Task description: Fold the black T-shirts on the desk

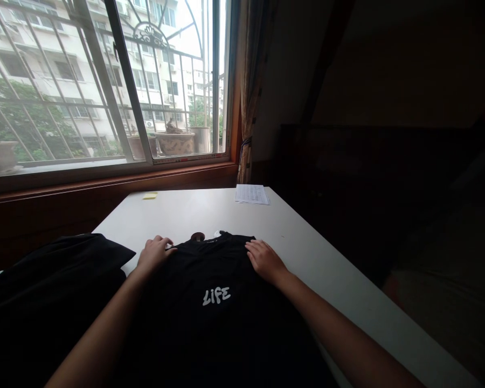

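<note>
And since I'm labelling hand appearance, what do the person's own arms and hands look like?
The left hand and right hand are gloveless, with slim, uncovered forearms and no sleeves in view. No watch or bracelet shows; small details on the fingers are too faint to tell.

One word could be read: "Life" (216,296), in white on the front of the black shirt (226,337). Its letters were thick and loosely drawn, like brush or marker writing, and the line climbed slightly toward the right. It stood upright to the viewer, below the collar.

On the printed sheet (252,194) at the far edge of the white table (307,248), rows of small dark print showed, too tiny to make out. Inside the shirt's neckline sat a few pale marks (210,241), perhaps a size or brand label, though too small and dim to read.
</note>
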Tool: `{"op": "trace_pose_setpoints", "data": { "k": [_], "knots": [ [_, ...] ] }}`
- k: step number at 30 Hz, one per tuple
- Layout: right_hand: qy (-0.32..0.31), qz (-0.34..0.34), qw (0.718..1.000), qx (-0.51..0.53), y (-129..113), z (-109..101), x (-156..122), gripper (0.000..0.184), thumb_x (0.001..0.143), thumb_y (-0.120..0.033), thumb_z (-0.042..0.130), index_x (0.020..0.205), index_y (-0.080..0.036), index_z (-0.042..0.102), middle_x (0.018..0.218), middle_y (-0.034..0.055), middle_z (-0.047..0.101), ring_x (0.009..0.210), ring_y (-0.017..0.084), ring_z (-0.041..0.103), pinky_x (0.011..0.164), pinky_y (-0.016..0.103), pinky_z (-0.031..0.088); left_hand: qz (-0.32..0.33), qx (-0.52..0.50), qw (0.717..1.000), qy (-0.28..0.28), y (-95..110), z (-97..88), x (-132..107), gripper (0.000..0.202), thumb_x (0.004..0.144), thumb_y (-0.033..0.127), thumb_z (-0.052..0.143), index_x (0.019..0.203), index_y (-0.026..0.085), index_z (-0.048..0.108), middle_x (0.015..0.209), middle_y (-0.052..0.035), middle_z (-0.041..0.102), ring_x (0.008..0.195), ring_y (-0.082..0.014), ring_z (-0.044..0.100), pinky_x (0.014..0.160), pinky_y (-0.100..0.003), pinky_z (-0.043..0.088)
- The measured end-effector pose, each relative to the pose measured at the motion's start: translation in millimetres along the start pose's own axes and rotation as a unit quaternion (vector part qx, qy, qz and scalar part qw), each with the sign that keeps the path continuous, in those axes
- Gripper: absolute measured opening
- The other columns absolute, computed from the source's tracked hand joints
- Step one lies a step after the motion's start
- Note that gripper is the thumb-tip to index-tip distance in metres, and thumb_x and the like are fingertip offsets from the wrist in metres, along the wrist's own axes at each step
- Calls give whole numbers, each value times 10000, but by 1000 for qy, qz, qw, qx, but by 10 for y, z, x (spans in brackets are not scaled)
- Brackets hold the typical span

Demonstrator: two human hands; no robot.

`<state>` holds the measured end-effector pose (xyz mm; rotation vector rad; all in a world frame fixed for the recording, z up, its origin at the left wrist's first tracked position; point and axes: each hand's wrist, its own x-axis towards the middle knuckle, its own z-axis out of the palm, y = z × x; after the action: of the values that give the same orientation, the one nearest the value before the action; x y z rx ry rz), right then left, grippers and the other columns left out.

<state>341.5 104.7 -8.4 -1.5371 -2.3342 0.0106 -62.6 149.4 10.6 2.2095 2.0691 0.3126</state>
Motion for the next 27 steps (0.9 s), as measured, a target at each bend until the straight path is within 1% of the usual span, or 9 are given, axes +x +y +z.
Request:
{"op": "trace_pose_setpoints", "data": {
  "k": [2,4,6,8,12,17,21,24,27],
  "knots": [
    [27,-3,1000,8,-26,64,164,419,1002,-238,389,1297,-141,670,1365,109,642,1325,229,512,1213,383,280,-2,-10,1000,-5,65,0,57,368,897,532,580,1110,260,709,1171,-96,631,1142,-334,547,919,-393,485],
    [32,4,999,13,-88,149,325,407,992,-226,404,1273,-132,682,1350,113,647,1298,231,529,1193,369,318,-1,-18,1000,-12,136,21,112,328,893,515,586,1050,256,713,1135,-92,637,1114,-324,556,885,-376,489],
    [30,10,999,16,-169,245,453,411,989,-242,415,1296,-131,667,1373,107,631,1314,229,515,1188,358,329,-1,-22,1000,-18,200,57,155,288,904,480,574,994,241,709,1116,-93,642,1086,-312,564,853,-356,490],
    [25,13,999,20,-238,330,534,435,992,-270,421,1351,-135,627,1426,98,592,1357,221,476,1196,344,316,-3,-22,1000,-18,243,101,179,258,921,440,555,965,227,694,1104,-96,643,1064,-301,569,833,-343,486],
    [-1,25,999,23,-271,412,592,506,1005,-339,401,1452,-140,530,1529,86,491,1426,216,401,1220,343,267,-14,-14,1000,10,257,176,177,234,966,387,499,992,206,644,1123,-109,621,1059,-292,549,845,-347,470],
    [-39,38,998,19,-213,402,645,583,1016,-418,350,1508,-122,453,1593,81,401,1476,217,324,1243,343,194,-24,3,998,53,225,219,196,237,1006,366,445,1027,199,612,1140,-124,591,1061,-300,522,862,-375,456],
    [-60,50,997,15,-187,400,705,625,1018,-466,321,1540,-132,399,1627,64,337,1506,218,260,1251,352,146,-27,16,997,68,205,235,269,263,1020,367,418,1046,193,615,1150,-142,577,1055,-314,509,841,-398,462],
    [-69,58,996,14,-173,408,737,647,1018,-496,310,1559,-143,364,1637,59,315,1516,226,236,1254,370,122,-30,25,997,74,192,251,321,279,1030,367,392,1062,194,609,1150,-146,567,1060,-326,501,832,-412,467],
    [-69,60,996,14,-169,412,746,650,1019,-506,314,1560,-148,362,1634,64,321,1515,234,238,1254,372,112,-26,32,996,77,186,266,344,280,1038,371,377,1061,199,596,1147,-141,560,1067,-330,500,832,-415,469]
  ]
}}
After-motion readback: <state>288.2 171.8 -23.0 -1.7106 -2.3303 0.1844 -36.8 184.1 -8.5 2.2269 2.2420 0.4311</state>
